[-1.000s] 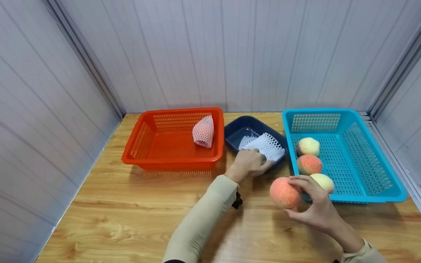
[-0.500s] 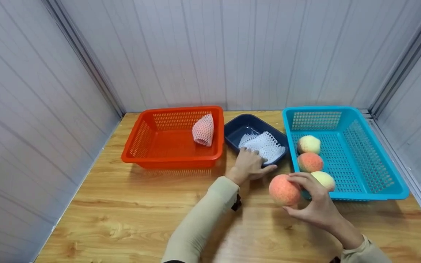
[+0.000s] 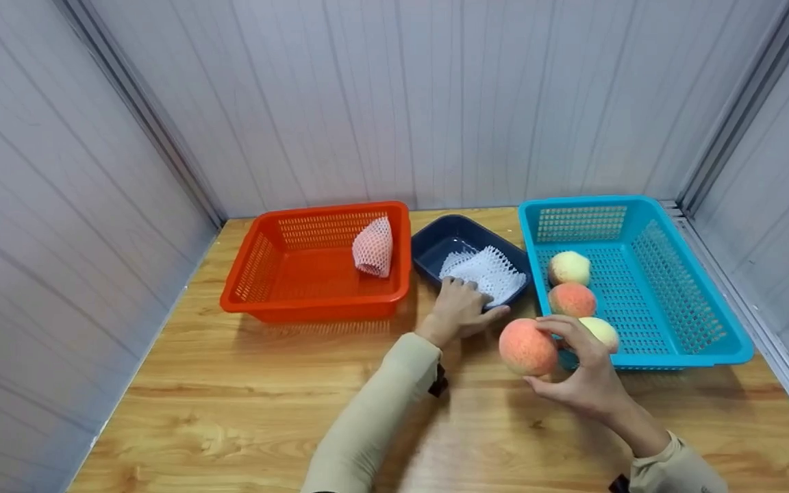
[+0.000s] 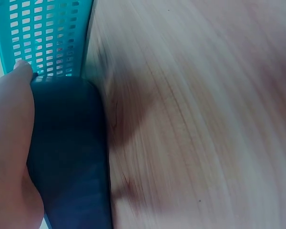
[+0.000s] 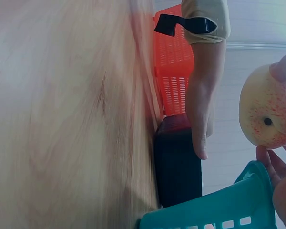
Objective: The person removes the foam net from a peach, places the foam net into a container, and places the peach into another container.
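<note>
My right hand (image 3: 590,375) pinches a pink-orange peach (image 3: 528,347) between thumb and fingers, above the table beside the blue basket's near left corner. In the right wrist view the peach (image 5: 267,107) shows a pale side with red speckles and a dark spot. My left hand (image 3: 456,311) reaches over the near rim of a dark blue tray (image 3: 435,241), its fingers at the white foam fruit nets (image 3: 494,274) and its thumb stretched to the right. The fingertips are partly hidden among the nets. In the left wrist view only part of the hand (image 4: 9,138) shows beside the tray wall.
An orange-red basket (image 3: 312,301) on the left contains a peach in a foam net (image 3: 374,248). To the right, a blue basket (image 3: 703,359) holds three peaches along its left side, including a pink one (image 3: 572,299). Panelled walls enclose the wooden table (image 3: 230,397).
My left hand's fingers have shifted slightly on the nets, and the thumb has spread outward. The right hand keeps hold of the peach. The head view has shifted slightly.
</note>
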Motion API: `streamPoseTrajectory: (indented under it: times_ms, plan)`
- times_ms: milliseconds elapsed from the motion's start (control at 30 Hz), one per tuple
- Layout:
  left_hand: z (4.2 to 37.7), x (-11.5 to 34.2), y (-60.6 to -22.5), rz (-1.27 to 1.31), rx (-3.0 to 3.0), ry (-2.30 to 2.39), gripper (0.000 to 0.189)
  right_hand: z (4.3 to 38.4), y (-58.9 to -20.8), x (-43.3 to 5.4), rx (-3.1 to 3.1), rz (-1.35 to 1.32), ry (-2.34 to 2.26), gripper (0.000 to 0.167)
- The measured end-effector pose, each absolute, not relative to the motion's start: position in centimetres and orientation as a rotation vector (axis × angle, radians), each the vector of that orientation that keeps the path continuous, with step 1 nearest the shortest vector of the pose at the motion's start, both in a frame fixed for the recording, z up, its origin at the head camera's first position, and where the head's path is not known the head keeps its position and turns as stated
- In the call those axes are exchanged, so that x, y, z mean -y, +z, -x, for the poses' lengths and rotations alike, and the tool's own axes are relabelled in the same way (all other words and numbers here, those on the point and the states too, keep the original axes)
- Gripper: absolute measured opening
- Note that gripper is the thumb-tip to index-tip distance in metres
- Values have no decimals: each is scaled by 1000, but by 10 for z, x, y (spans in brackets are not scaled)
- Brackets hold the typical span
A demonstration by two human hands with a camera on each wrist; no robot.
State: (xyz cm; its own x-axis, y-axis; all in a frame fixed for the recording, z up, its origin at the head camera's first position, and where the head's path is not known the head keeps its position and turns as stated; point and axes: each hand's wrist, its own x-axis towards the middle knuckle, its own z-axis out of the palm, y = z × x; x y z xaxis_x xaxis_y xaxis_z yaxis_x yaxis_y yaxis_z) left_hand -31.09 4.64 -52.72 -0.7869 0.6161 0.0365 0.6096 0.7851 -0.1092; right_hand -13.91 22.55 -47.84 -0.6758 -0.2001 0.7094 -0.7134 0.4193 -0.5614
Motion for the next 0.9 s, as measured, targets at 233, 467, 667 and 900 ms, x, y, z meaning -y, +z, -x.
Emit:
streamPoseTrajectory:
  times_ms: [233,467,667,900]
  plan:
    - [310,-46,-528,1002,2915,39,64,137,-476,-226,2104,-778,1213,77]
    - [311,-45,-528,981,2871,-199,56,137,-474,-228,2109,-716,1220,76]
    - [305,-44,-524,1053,2682,-422,40,138,-474,-232,2066,-707,1237,76]
    - [282,-42,-513,1242,2327,-662,18,137,-470,-242,2061,-700,1242,74]
